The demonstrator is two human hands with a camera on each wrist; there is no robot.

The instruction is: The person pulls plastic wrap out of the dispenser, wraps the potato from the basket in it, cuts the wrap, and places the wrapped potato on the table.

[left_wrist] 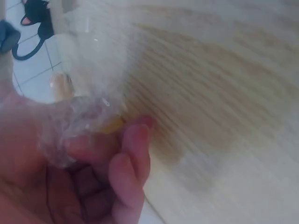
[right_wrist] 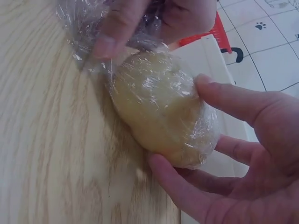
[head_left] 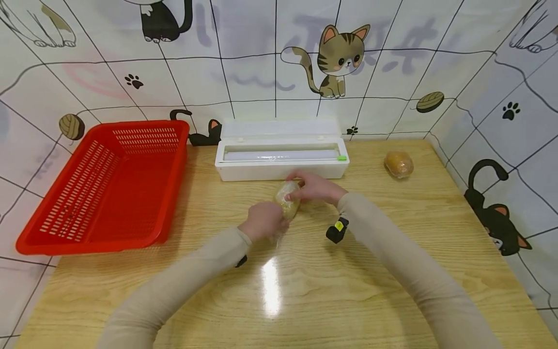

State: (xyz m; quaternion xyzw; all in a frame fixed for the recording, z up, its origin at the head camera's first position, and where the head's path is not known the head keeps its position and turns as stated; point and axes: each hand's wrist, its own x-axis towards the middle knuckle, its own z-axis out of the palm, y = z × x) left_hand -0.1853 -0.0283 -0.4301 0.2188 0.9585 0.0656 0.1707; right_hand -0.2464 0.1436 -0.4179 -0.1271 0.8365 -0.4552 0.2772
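A pale yellow potato [right_wrist: 156, 105], wrapped in clear cling film, lies on its side close over the wooden table in front of the white dispenser. My right hand [head_left: 316, 187] grips its far end, thumb on top and fingers underneath in the right wrist view. At the near end, my left hand [head_left: 264, 219] pinches the gathered loose film [left_wrist: 77, 119] between thumb and curled fingers. Part of the potato is hidden behind the left hand in the head view.
Against the back wall stands the white film dispenser [head_left: 279, 171], lid up, its roll showing and a green slider at the right. A red basket [head_left: 167, 194] occupies the left side. Another film-wrapped round item [head_left: 398, 164], orange-brown, sits at the back right of the table [head_left: 331, 291].
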